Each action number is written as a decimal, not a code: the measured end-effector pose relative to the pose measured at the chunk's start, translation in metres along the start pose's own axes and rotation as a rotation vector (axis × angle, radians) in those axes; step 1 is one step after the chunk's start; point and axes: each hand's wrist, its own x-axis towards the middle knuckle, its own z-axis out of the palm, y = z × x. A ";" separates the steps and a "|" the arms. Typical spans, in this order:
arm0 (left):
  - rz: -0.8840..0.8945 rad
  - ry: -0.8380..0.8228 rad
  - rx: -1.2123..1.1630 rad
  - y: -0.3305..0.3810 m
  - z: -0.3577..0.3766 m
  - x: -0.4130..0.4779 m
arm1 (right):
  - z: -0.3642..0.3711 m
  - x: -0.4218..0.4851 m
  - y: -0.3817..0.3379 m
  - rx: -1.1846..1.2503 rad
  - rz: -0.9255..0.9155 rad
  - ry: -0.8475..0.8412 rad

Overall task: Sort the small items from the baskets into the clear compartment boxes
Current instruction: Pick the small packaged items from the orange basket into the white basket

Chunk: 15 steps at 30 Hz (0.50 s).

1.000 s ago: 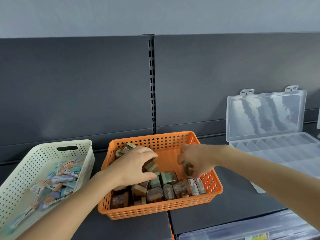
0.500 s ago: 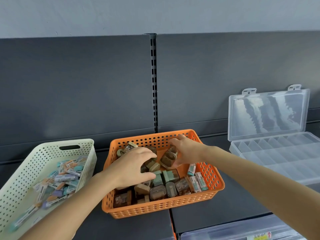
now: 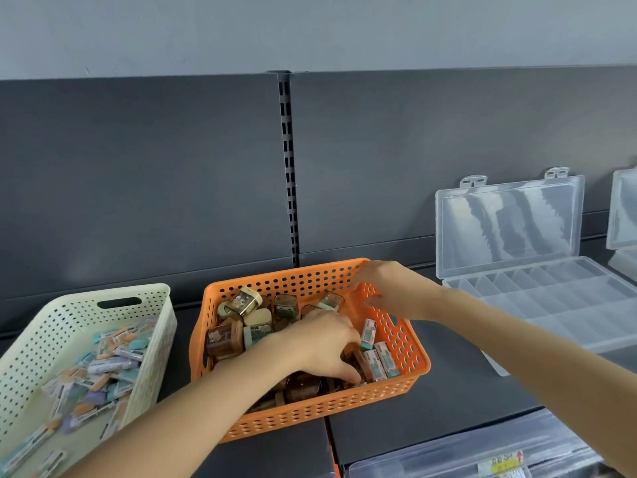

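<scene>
Fingers (image 3: pixel 345 375) of left hand (image 3: pixel 319 343) seemingly grip basket (image 3: pixel 310 422) items (image 3: pixel 243 304).

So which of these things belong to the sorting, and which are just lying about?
Job: orange basket, cream basket, clear box, second box at the right edge, left hand, right hand.
Lying about: labelled bin in front, back panel.

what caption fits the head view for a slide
Left hand digs among small items in the orange basket, right hand over its far corner; cream basket and open clear compartment box flank it.
</scene>
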 end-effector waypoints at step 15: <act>-0.300 0.400 -0.244 -0.044 -0.018 -0.012 | 0.008 -0.009 0.014 0.077 -0.026 0.076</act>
